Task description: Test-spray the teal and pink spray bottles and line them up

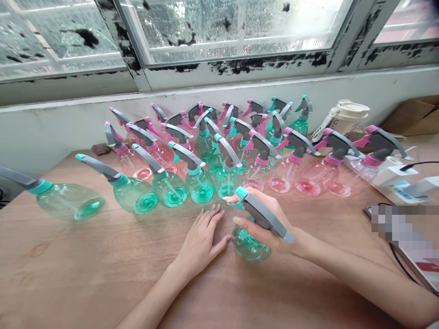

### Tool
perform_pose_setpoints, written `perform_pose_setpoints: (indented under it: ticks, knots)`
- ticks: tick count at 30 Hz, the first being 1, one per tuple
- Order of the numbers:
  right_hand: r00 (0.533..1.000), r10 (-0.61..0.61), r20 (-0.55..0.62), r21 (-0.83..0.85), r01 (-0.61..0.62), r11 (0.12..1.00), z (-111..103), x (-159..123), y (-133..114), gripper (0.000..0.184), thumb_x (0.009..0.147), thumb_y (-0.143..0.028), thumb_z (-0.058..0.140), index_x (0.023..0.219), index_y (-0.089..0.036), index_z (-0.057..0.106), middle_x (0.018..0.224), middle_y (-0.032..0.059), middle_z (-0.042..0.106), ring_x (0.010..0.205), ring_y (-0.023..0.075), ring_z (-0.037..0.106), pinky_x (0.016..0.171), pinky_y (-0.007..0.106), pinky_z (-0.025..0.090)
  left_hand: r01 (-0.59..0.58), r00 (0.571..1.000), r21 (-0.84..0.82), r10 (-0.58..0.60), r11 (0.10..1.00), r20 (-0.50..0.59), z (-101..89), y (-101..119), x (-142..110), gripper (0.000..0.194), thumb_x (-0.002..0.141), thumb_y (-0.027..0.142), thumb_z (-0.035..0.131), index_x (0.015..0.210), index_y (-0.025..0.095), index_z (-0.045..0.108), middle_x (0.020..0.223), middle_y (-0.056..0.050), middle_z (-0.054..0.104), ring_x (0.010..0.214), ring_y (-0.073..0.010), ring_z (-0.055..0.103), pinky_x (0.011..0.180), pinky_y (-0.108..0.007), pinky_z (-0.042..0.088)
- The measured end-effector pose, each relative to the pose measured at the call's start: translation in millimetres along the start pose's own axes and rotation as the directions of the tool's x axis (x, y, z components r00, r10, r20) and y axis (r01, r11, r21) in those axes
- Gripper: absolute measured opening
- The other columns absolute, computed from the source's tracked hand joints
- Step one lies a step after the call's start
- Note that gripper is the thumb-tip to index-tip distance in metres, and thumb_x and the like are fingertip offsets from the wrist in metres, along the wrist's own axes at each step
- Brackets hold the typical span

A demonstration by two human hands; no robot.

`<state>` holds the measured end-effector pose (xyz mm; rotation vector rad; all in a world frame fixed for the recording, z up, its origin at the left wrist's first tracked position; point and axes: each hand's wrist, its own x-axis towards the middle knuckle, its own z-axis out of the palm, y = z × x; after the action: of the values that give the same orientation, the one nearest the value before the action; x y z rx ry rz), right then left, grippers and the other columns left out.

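Observation:
My right hand (270, 219) is wrapped round the neck of a green spray bottle (252, 246) with a grey and teal trigger head. That bottle stands close to the front of the bottle group, right of my left hand (207, 230). The left hand lies flat on the wooden table, fingers stretched out and holding nothing, its thumb close to the bottle. Beyond the fingertips is a row of green spray bottles (200, 187). Pink spray bottles (317, 176) continue the row to the right, their trigger heads grey and pink.
More pink and green bottles crowd toward the wall (51, 125) under the window. A white lidded cup (346, 116) and a brown cardboard box (411, 114) stand at the back right. White power adapters with cables (394, 176) lie on the right. One green bottle (68, 201) stands far left.

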<state>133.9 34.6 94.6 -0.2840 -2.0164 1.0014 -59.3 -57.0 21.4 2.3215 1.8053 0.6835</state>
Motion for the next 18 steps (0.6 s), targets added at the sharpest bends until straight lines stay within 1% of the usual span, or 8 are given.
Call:
perform_pose_setpoints:
  ticks: [4, 9, 12, 15, 16, 18]
  knots:
    - [1.0, -0.002, -0.002, 0.008, 0.002, 1.0, 1, -4, 1, 0.024, 0.087, -0.023, 0.059, 0.111, -0.021, 0.054, 0.085, 0.003, 0.06, 0.08, 0.0176, 0.062, 0.069, 0.029, 0.054, 0.005, 1.0, -0.008, -0.005, 1.0, -0.009, 0.9, 0, 0, 0.045, 0.094, 0.035, 0.057, 0.135, 0.02, 0.044, 0.141, -0.015, 0.052, 0.132, -0.0305, 0.047, 0.109, -0.055, 0.038]
    - [1.0, -0.018, -0.011, -0.017, 0.018, 1.0, 1, -4, 0, 0.026, 0.087, -0.026, 0.06, 0.112, -0.022, 0.055, 0.088, 0.0051, 0.062, 0.082, 0.0198, 0.063, 0.07, 0.031, 0.055, 0.007, 1.0, -0.036, -0.008, 0.999, -0.021, 0.9, 0, 1, 0.046, 0.093, 0.036, 0.058, 0.134, 0.021, 0.045, 0.139, -0.014, 0.053, 0.132, -0.0304, 0.048, 0.109, -0.054, 0.039]
    - [1.0, -0.001, -0.009, 0.007, 0.001, 1.0, 2, -5, 1, 0.028, 0.088, -0.029, 0.06, 0.115, -0.022, 0.055, 0.09, 0.0054, 0.063, 0.075, 0.018, 0.063, 0.069, 0.031, 0.054, 0.034, 0.999, -0.095, -0.037, 0.995, -0.034, -1.5, 2, 0, 0.039, 0.096, 0.036, 0.054, 0.131, 0.023, 0.049, 0.137, -0.012, 0.056, 0.13, -0.0283, 0.05, 0.108, -0.051, 0.041]
    - [0.999, 0.017, -0.029, 0.017, -0.016, 1.0, 4, -7, 3, 0.029, 0.09, -0.034, 0.06, 0.116, -0.022, 0.057, 0.088, 0.0038, 0.063, 0.061, 0.0137, 0.058, 0.063, 0.029, 0.053, 0.087, 0.994, -0.227, -0.1, 0.97, -0.048, -6.6, 7, -3, 0.032, 0.101, 0.035, 0.04, 0.13, 0.025, 0.051, 0.133, -0.009, 0.059, 0.124, -0.0251, 0.055, 0.104, -0.046, 0.046]
    - [0.999, 0.018, -0.04, 0.014, -0.018, 1.0, 5, -8, 3, 0.029, 0.09, -0.035, 0.06, 0.115, -0.022, 0.058, 0.085, 0.0024, 0.062, 0.057, 0.0125, 0.055, 0.061, 0.029, 0.052, 0.085, 0.993, -0.278, -0.103, 0.957, -0.051, -9.0, 10, -4, 0.033, 0.102, 0.037, 0.037, 0.13, 0.025, 0.051, 0.133, -0.009, 0.059, 0.123, -0.025, 0.056, 0.103, -0.045, 0.047]
    - [0.998, 0.026, -0.057, 0.007, -0.025, 1.0, 11, -7, 2, 0.027, 0.089, -0.037, 0.061, 0.112, -0.021, 0.059, 0.078, -0.0006, 0.061, 0.054, 0.0116, 0.053, 0.059, 0.028, 0.05, 0.042, 0.996, -0.366, -0.067, 0.93, -0.054, -14.9, 16, -7, 0.038, 0.101, 0.044, 0.038, 0.132, 0.024, 0.049, 0.134, -0.01, 0.058, 0.123, -0.0261, 0.055, 0.103, -0.044, 0.047]
